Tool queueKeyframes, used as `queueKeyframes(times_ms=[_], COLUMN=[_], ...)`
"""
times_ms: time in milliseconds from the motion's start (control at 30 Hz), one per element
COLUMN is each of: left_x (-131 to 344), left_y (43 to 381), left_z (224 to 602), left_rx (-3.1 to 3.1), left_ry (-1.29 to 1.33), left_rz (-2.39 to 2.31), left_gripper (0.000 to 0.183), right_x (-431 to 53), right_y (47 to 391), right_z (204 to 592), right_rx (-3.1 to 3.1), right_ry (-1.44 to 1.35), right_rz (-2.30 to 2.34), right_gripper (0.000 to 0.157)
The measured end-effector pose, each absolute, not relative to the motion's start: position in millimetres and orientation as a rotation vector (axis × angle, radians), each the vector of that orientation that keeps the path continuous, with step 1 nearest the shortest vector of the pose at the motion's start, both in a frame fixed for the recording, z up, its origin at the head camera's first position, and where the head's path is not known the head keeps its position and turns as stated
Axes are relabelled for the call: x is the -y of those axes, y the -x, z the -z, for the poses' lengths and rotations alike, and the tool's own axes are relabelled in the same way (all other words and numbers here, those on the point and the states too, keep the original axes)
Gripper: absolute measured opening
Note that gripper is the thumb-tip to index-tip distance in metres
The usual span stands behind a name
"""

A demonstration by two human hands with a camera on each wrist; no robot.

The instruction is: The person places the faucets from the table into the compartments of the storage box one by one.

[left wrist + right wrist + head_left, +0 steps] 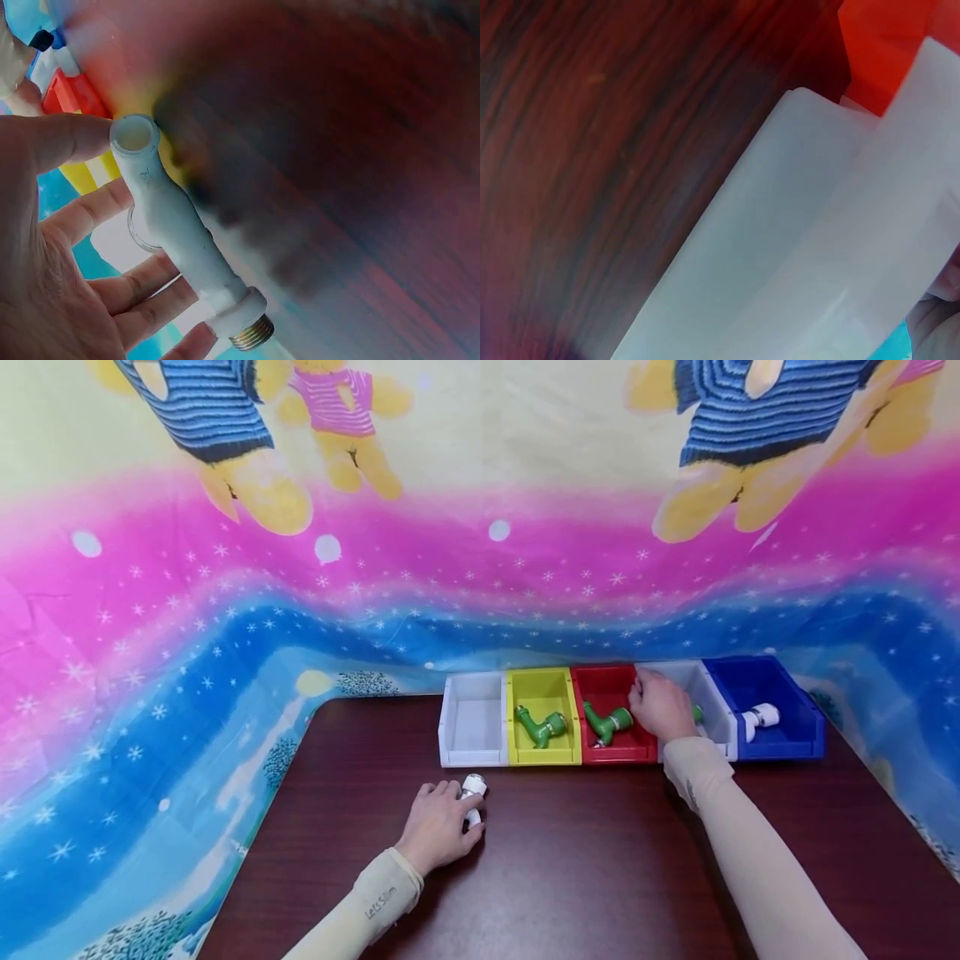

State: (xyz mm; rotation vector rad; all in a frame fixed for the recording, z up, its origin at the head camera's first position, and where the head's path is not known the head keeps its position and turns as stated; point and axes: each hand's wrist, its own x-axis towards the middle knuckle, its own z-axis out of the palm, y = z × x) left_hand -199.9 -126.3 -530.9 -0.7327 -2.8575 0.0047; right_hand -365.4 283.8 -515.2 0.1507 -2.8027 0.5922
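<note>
My left hand [441,827] grips a white plastic tap [184,225] above the brown table, in front of the bins. In the left wrist view its thumb reaches the tap's open round end and the fingers lie along its body; a brass thread shows at the other end. My right hand [663,706] is down at the translucent white bin [729,731], by the wall of the red bin [611,753]. A bit of a green thing [698,713] shows beside it. Its fingertips are hidden; in the right wrist view the bin front covers most of the hand.
Left of the red bin, a yellow bin [543,757] holds a green tap [540,728]; another green tap [606,723] lies in the red bin. A blue bin [787,747] at the right holds a white tap [761,717]. The leftmost white bin [474,757] shows its bare floor.
</note>
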Motion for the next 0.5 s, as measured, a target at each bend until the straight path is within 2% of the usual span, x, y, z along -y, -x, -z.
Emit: queueKeyframes(times_ms=[267,500], left_x=[122.2,121.4], left_y=[196.0,216.2], left_z=[513.5,482.1], left_rx=[2.739,2.625], left_ry=[0.794,0.779], left_rz=[-0.068,-0.044], left_gripper=[0.029,0.03], right_x=[-285.3,-285.7], right_y=[365.3,365.2], right_z=[517.3,518.2], right_rx=[2.762,2.758], right_ry=[-0.174,-0.169], right_rz=[-0.59,-0.587], right_gripper=[0.02,0.025])
